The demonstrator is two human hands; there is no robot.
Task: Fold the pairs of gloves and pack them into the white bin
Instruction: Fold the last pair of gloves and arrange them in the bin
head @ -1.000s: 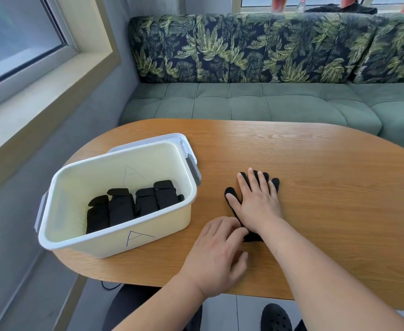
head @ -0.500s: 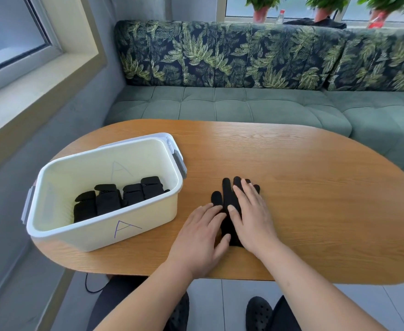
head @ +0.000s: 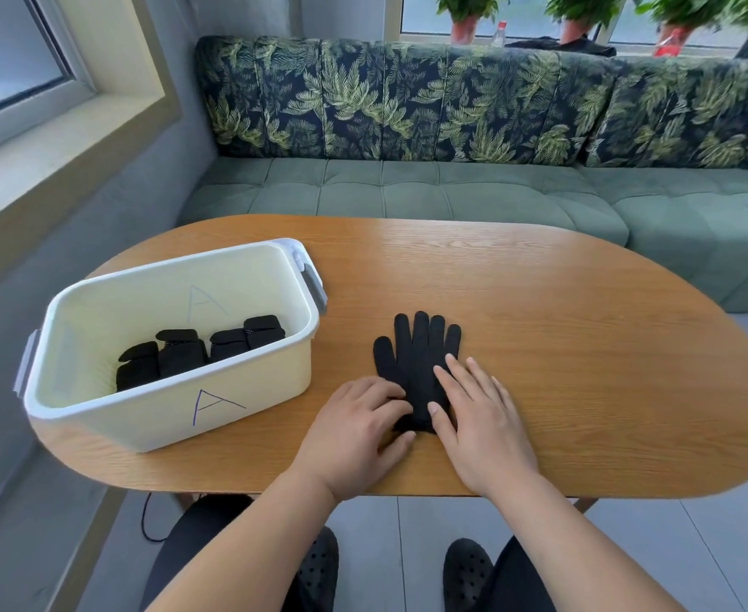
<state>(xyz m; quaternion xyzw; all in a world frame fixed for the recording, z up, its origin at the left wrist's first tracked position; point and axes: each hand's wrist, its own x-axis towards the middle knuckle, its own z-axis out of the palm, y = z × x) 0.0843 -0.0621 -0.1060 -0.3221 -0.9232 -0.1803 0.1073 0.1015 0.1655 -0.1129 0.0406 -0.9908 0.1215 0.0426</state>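
Sliding back, the right hand [head: 482, 426] has uncovered the black gloves [head: 416, 360], which lie flat near the table's [head: 584, 346] front edge, right of the white bin [head: 164, 417]. Its straight fingers rest on them. The left hand [head: 358, 435] curls at the cuff; whether it actually grips is unclear.

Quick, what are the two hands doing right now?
Left hand: curled at the glove cuff, grip unclear.
Right hand: open, flat on the glove.

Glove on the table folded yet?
No, the glove lies flat on the table with its fingers spread out, and the right hand rests flat on its cuff end.
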